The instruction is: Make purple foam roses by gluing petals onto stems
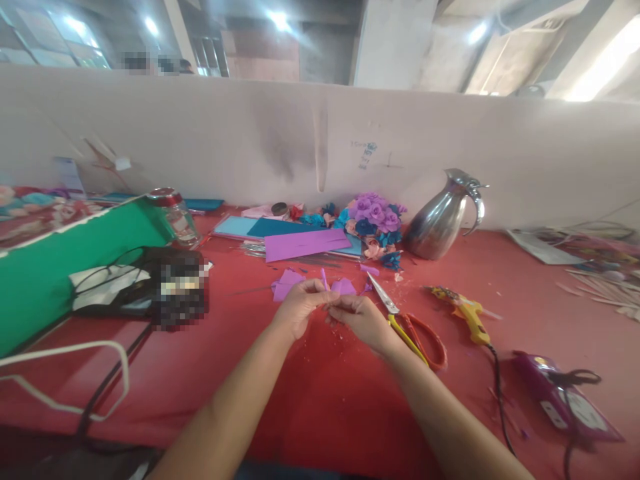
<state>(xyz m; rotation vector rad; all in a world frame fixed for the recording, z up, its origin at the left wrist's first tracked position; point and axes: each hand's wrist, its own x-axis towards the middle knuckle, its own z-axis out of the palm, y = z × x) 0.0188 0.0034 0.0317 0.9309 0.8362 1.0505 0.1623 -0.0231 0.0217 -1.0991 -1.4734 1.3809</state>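
Observation:
My left hand (299, 307) and my right hand (361, 321) meet over the middle of the red table. Both are closed, thumbs and fingers pinched together. A narrow rolled strip of purple paper (324, 279) stands up from between their fingertips; its lower end is hidden by the fingers. Just beyond my left hand lie cut purple paper pieces (286, 285), and another purple piece (343, 287) shows behind my right hand. To the right of my right hand rest scissors (400, 320) with yellow and red handles, blades slightly apart.
Behind the hands, a purple sheet (305, 245) lies on blue sheets beside a bunch of paper flowers (375, 217). A steel jug (440, 217) stands at the back right. A yellow glue gun (470, 317) trails its cord. On the left are a glass jar (179, 223) and green board (100, 257).

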